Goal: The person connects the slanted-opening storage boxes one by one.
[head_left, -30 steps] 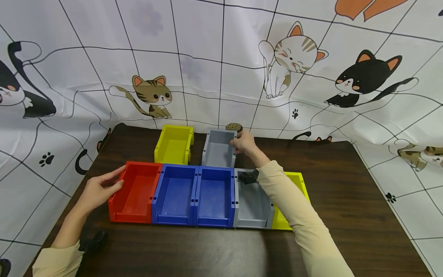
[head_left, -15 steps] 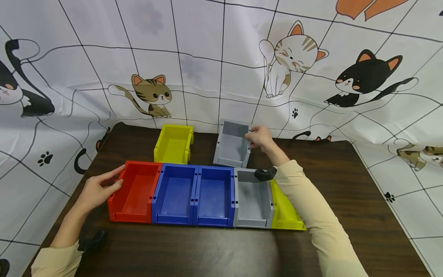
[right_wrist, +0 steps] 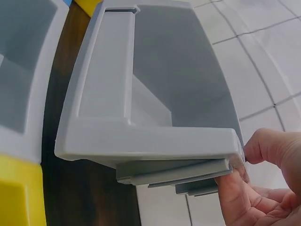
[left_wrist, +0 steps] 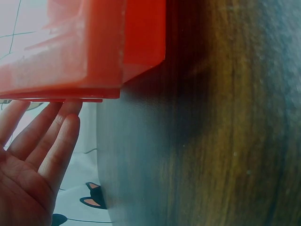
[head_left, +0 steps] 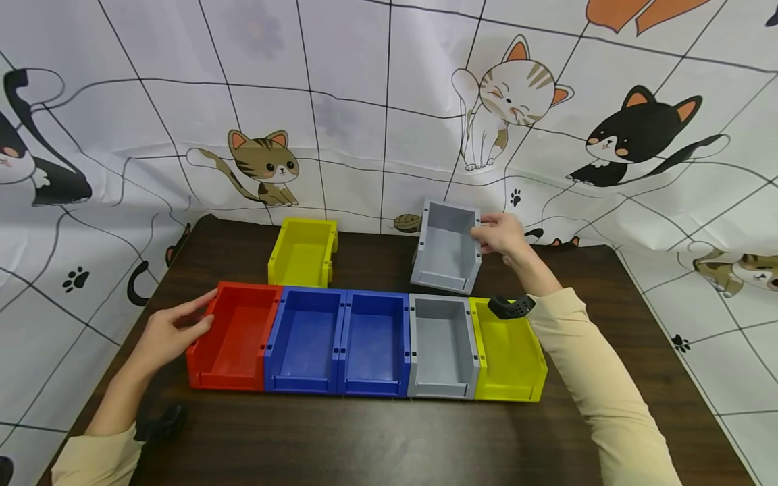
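Note:
My right hand pinches the right side wall of a grey storage bin, thumb on one side and fingers on the other. In the right wrist view that bin is tilted, its underside rails showing near the fingers. It is behind the row, close to the grey bin there. My left hand rests with extended fingers against the left side of the red bin. The left wrist view shows those fingertips at the red wall, the palm turned up to the camera.
Two blue bins stand beside the red one, then the grey bin and a yellow bin, all side by side. Another yellow bin sits behind the blue ones. A cat-print cloth hangs along the dark wooden table.
My right hand has carried the grey bin to the right along the back, lifting and tilting it, from behind the blue bins to behind the grey one. My left hand has stayed put.

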`<state>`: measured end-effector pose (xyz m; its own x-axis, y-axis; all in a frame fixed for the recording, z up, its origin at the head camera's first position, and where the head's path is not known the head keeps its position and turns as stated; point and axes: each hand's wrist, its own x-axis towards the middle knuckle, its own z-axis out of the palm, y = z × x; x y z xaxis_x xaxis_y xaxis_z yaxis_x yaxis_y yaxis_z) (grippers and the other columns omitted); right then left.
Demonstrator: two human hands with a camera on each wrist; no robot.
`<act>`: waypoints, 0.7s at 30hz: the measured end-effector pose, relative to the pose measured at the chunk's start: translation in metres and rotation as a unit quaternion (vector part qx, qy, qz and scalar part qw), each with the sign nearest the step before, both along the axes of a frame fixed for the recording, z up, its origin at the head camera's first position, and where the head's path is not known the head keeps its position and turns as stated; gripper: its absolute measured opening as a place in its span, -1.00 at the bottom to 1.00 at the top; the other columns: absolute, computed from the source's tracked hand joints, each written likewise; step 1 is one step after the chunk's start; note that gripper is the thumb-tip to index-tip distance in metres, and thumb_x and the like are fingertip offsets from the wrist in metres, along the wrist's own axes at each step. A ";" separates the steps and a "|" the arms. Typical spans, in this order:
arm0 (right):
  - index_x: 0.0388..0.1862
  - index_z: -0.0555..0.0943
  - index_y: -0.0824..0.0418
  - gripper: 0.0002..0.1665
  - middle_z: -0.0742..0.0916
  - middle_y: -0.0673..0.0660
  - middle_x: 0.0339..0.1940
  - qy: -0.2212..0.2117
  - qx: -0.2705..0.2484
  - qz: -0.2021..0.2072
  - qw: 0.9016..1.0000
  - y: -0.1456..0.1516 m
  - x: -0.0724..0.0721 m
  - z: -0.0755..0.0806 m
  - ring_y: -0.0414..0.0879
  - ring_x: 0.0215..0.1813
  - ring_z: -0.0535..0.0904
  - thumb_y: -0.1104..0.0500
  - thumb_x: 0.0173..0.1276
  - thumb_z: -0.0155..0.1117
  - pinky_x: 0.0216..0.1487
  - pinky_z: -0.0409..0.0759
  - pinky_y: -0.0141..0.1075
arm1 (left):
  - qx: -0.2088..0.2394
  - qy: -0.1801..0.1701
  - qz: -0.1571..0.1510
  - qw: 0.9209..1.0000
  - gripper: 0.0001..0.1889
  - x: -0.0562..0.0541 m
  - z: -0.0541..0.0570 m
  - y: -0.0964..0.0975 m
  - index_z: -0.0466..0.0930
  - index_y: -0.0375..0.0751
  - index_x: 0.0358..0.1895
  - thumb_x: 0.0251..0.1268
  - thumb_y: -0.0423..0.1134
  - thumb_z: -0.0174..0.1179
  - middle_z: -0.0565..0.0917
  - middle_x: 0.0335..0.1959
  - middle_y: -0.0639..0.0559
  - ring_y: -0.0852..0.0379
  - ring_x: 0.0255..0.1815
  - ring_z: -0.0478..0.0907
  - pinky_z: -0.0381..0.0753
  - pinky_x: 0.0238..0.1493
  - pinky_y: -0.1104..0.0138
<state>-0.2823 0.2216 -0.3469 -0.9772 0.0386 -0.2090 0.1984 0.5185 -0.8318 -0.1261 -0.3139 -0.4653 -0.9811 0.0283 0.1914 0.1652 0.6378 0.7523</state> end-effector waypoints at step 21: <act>0.32 0.21 0.56 -0.30 0.59 -0.20 -0.57 0.050 0.010 0.014 0.999 0.082 0.051 0.024 -0.32 -0.56 0.50 0.34 0.22 0.14 -0.49 0.63 -0.40 | 0.002 -0.009 0.000 1.000 -0.53 0.002 0.003 0.001 0.45 -0.20 0.25 0.26 -0.28 0.20 0.51 0.06 -0.44 0.39 -0.30 0.51 0.56 -0.44 0.57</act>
<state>-0.2309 0.3036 -0.3228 -0.9938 0.0151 -0.1105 0.1012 0.5394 -0.8360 -0.1243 -0.3126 -0.4625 -0.9843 0.0266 0.1745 0.1515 0.6346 0.7579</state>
